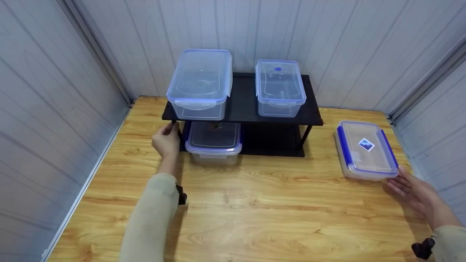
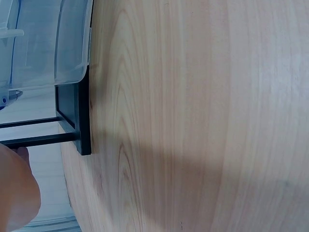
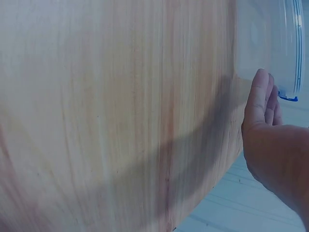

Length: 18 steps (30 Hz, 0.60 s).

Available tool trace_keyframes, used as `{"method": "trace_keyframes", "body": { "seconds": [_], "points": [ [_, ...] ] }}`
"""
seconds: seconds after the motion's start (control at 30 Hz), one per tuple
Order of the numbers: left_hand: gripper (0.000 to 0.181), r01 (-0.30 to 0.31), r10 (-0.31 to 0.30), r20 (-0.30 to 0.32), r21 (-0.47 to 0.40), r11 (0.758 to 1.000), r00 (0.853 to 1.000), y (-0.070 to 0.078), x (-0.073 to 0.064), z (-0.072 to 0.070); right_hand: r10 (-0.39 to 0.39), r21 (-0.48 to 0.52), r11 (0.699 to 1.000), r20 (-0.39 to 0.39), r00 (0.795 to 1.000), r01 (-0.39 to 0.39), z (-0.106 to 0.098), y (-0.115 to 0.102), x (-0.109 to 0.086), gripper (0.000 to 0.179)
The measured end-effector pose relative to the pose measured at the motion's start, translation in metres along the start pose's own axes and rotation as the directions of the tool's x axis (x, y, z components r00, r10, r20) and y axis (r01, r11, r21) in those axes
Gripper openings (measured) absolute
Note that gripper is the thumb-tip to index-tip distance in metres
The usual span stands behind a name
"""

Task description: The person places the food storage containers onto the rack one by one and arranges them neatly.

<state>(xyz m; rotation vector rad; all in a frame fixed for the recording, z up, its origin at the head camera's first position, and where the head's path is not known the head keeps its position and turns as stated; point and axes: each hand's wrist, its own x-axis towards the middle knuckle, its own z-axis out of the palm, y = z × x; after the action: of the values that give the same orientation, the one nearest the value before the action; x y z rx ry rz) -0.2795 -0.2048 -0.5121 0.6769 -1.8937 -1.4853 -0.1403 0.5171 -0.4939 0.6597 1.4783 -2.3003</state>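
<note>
A black two-tier rack (image 1: 243, 109) stands against the back wall. At its front left leg, my left hand (image 1: 166, 142) pinches the post (image 2: 41, 140) just under the upper shelf; part of the fingers is hidden. Over at the right, a flat clear food container (image 1: 358, 158) with a blue-clipped lid and a diamond-shaped label lies on the table. My right hand (image 1: 418, 191) is at its near right corner, fingers extended and touching or almost touching its side. The right wrist view shows these fingers (image 3: 259, 99) straight, beside the container wall.
On the upper shelf sit a large clear container (image 1: 202, 82) and a smaller one (image 1: 280, 85). Another lidded container (image 1: 214, 140) is on the lower tier, its front jutting past the edge. Panelled walls (image 1: 47, 109) enclose the wooden table (image 1: 255, 211).
</note>
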Motion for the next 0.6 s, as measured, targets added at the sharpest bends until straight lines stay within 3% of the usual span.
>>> {"method": "trace_keyframes", "body": {
  "seconds": [0.2, 0.3, 0.6],
  "points": [
    [0.016, -0.002, 0.002, -0.006, -0.04, 0.999, 1.0, 0.0, -0.001, 0.0, 0.052, -0.038, 0.998, -0.111, 0.993, -0.056, 0.003, -0.001, 0.005, 0.016],
    [0.015, 0.004, -0.004, -0.002, -0.054, 0.999, 1.0, 0.001, 0.0, -0.001, 0.089, -0.03, 0.995, -0.164, 0.982, -0.096, 0.005, -0.002, 0.009, 0.023],
    [0.016, 0.013, -0.011, 0.019, -0.066, 0.998, 1.0, 0.0, 0.0, -0.001, 0.131, 0.013, 0.991, -0.133, 0.982, -0.131, 0.002, -0.002, 0.014, 0.022]
  ]
}}
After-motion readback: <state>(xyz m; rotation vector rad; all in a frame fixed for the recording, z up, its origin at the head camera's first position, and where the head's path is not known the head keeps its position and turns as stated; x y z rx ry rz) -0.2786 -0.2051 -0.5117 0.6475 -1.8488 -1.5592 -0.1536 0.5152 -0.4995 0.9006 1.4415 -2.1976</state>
